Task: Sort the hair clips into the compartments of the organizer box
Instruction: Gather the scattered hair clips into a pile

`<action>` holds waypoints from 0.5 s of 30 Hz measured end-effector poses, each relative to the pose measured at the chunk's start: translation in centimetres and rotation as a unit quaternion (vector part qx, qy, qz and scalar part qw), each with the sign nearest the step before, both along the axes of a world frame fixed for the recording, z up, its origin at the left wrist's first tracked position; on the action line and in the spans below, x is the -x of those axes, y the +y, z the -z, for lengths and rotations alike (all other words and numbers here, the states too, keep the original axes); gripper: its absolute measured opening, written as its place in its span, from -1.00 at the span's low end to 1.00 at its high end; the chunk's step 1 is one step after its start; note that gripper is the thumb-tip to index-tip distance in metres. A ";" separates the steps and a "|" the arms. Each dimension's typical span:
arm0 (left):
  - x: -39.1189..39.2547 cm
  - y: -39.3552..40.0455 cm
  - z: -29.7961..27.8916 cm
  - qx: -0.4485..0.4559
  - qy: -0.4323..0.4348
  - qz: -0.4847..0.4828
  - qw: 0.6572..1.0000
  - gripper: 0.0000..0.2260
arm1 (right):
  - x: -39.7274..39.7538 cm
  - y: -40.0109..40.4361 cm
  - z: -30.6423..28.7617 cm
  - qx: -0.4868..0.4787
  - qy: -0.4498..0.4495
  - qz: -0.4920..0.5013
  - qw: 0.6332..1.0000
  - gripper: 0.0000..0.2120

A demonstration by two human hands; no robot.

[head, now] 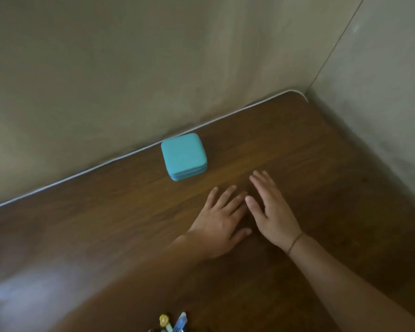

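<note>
My left hand [219,219] and right hand [270,207] lay flat, released, just short of the closed box [183,156]. Clips [171,323] sat well nearer me. I judged sorting unstarted; opening the box came first.

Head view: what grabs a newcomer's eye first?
The closed, square turquoise box with rounded corners stands near the far edge of the dark brown wooden table, close to the wall. In front of it the left hand and right hand lie flat, fingers spread. A few colourful hair clips peek in at the bottom edge.
</note>
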State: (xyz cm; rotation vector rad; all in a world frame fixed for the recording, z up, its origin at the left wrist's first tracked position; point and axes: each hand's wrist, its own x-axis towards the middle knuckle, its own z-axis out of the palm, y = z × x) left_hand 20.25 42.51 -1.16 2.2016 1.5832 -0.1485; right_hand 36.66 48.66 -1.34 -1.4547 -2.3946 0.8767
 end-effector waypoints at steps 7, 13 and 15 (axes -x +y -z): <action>4.1 -13.0 0.8 -0.057 0.018 0.073 0.996 -0.45 | 2.1 -9.3 1.1 -0.054 -0.090 -0.197 0.975 -0.39; 7.4 -24.1 -0.5 -0.118 -0.078 0.030 0.990 -0.55 | 4.2 -18.5 0.2 0.017 -0.066 -0.295 0.953 -0.36; 9.5 -28.2 -0.7 -0.142 -0.114 -0.046 0.982 -0.59 | 4.8 -20.4 0.1 0.034 -0.076 -0.307 0.948 -0.34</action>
